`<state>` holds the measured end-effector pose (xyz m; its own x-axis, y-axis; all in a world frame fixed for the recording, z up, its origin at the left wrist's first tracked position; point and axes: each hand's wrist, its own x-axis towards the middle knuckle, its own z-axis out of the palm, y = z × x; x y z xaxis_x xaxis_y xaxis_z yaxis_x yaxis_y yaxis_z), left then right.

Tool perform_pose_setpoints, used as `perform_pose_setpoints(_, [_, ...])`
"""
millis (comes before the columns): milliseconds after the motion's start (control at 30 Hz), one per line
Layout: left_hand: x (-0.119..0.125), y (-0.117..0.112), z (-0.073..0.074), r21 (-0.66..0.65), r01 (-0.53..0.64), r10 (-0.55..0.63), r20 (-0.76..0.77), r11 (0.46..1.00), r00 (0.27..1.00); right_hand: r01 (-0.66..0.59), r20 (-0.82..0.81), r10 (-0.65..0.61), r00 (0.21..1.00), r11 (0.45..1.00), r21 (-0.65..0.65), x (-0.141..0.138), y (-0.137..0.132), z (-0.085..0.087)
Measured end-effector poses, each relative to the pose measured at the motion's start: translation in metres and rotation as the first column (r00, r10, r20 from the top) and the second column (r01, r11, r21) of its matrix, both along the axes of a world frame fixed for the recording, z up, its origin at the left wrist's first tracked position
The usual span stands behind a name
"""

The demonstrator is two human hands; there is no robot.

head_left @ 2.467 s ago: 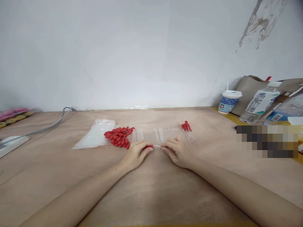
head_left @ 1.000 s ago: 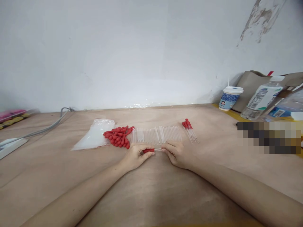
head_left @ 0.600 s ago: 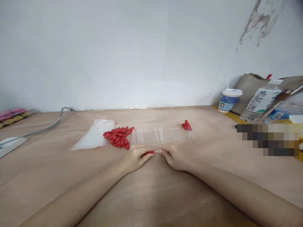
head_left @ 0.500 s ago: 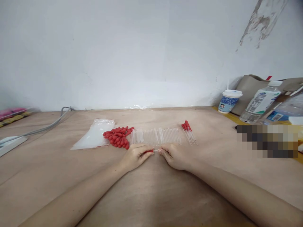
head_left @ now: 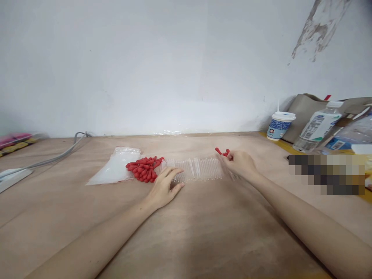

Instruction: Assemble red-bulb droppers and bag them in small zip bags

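Observation:
A heap of red rubber bulbs (head_left: 143, 169) lies beside a row of clear glass tubes (head_left: 197, 169) on the wooden table (head_left: 186, 232). My left hand (head_left: 164, 188) rests on the left end of the tube row with its fingers spread and nothing in it. My right hand (head_left: 240, 162) is at the right end of the row, over the small pile of assembled droppers (head_left: 223, 152), its fingers closed on a dropper with a red bulb. The tubes of those droppers are mostly hidden under the hand.
A clear plastic bag (head_left: 116, 169) lies left of the bulbs. A grey cable (head_left: 58, 155) and white box (head_left: 11, 177) are at the far left. A paper cup (head_left: 279, 124), water bottles (head_left: 318, 126) and a beige bag (head_left: 308, 110) stand at the right.
Both hands were pinching one dropper together at the centre. Now my right hand has carried it right to the dropper pile, and my left hand has opened and settled on the tubes.

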<state>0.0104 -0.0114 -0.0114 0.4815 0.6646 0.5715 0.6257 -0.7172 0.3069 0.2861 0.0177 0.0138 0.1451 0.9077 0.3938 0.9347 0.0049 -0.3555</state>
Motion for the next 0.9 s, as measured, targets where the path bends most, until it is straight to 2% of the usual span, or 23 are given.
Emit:
perform_pose_setpoints(133, [0.001, 0.001, -0.001, 0.009, 0.011, -0.011, -0.001, 1.000, 1.000, 0.111, 0.112, -0.096, 0.989, 0.985, -0.133, 0.005, 0.006, -0.010])
perform_pose_setpoints(333, [0.001, 0.001, -0.002, 0.012, 0.031, -0.031, -0.010, 0.999, 0.999, 0.191, 0.213, -0.147, 0.966, 0.959, -0.207, -0.007, 0.006, -0.016])
perform_pose_setpoints(467, [0.001, 0.002, -0.003, 0.013, 0.024, -0.023, -0.018, 1.000, 1.000, 0.185, 0.235, -0.130, 0.963, 0.955, -0.231, -0.005, 0.005, -0.012])
perform_pose_setpoints(733, [0.000, 0.003, -0.004, 0.027, 0.012, -0.012, -0.023, 1.000, 1.000, 0.203, 0.304, -0.106, 0.947, 0.930, -0.307, -0.003, -0.008, 0.012])
perform_pose_setpoints(900, [0.000, 0.003, -0.004, 0.027, 0.004, -0.004, -0.021, 1.000, 1.000, 0.189, 0.350, -0.070, 0.934, 0.928, -0.321, -0.009, -0.011, 0.010])
